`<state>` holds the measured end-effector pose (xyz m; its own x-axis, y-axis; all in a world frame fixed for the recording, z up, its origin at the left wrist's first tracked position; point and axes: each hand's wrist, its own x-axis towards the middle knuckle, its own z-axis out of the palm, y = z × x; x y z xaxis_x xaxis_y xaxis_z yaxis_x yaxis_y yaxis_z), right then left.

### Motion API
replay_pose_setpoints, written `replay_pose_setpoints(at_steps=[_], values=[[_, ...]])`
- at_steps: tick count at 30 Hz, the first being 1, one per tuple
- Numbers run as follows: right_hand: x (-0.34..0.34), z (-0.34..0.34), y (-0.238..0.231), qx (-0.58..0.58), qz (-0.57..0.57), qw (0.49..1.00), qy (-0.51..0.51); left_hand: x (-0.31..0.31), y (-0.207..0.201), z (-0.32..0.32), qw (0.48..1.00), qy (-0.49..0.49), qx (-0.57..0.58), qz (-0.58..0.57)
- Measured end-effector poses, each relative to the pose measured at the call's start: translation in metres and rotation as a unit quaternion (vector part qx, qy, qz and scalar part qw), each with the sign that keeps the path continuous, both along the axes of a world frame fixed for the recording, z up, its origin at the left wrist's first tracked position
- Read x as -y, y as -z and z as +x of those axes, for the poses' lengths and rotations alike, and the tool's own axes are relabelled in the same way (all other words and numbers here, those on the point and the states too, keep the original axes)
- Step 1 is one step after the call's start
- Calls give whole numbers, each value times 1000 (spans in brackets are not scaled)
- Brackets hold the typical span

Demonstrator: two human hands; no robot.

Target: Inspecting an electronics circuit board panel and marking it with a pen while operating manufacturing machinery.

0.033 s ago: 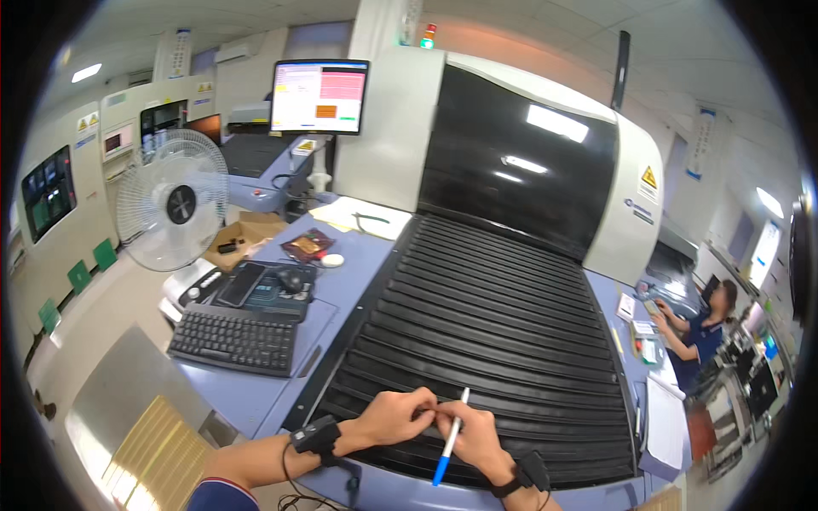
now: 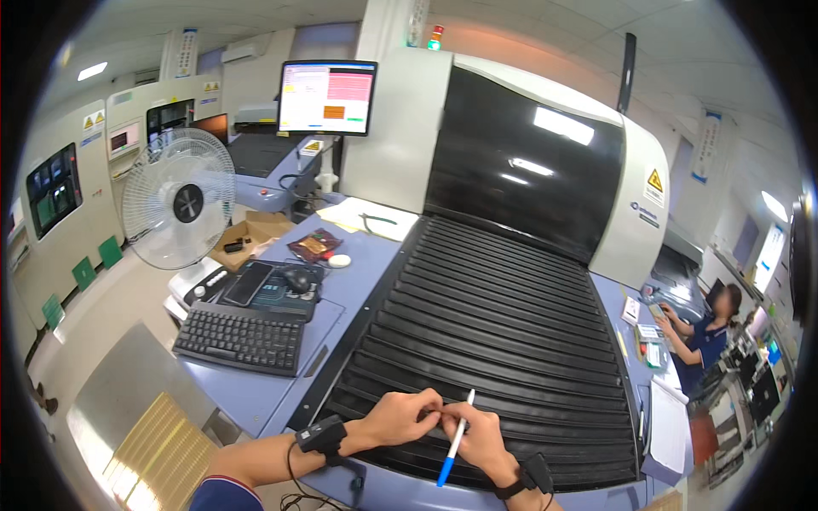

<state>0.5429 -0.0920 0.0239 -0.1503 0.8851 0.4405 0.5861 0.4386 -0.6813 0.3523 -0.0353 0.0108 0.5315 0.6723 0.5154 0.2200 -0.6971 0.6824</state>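
Note:
Over the near end of a black ribbed bed (image 2: 503, 332), my two hands meet at the fingertips. My left hand (image 2: 399, 420) has its thumb and fingers curled together in a pinch; whatever they hold, if anything, is too small or hidden to make out. My right hand (image 2: 479, 441) is closed with a white marker pen (image 2: 457, 439) lodged in it. The pen slants across the fingers, its blue end (image 2: 445, 472) pointing down toward the bed's near edge. Dark devices are strapped round both wrists.
Left of the bed are a keyboard (image 2: 239, 337), a phone (image 2: 250, 283), a mouse (image 2: 296, 279) and a fan (image 2: 181, 200). A machine with a dark cover (image 2: 524, 162) rises behind. On the right lie papers (image 2: 667, 430); farther off, a person (image 2: 705, 336) handles something small.
The whole view has shifted slightly, so the scene sits a little farther right. My hands and the pen keep the same pose.

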Motion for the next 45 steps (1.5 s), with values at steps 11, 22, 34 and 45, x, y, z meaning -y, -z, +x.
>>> replay_pose_setpoints(at_steps=[11,22,34,45], values=[[-12,3,-5,-20,26,999,12,-17,-2,7,998,-9,20,50],[-19,14,-7,-89,82,987,102,-53,-21,-22,981,-166,83,59],[-24,16,-9,-86,71,989,93,-52,-30,-22,982,-164,48,81],[-27,30,-10,-50,68,990,114,-58,-27,-28,975,-222,2,10]])
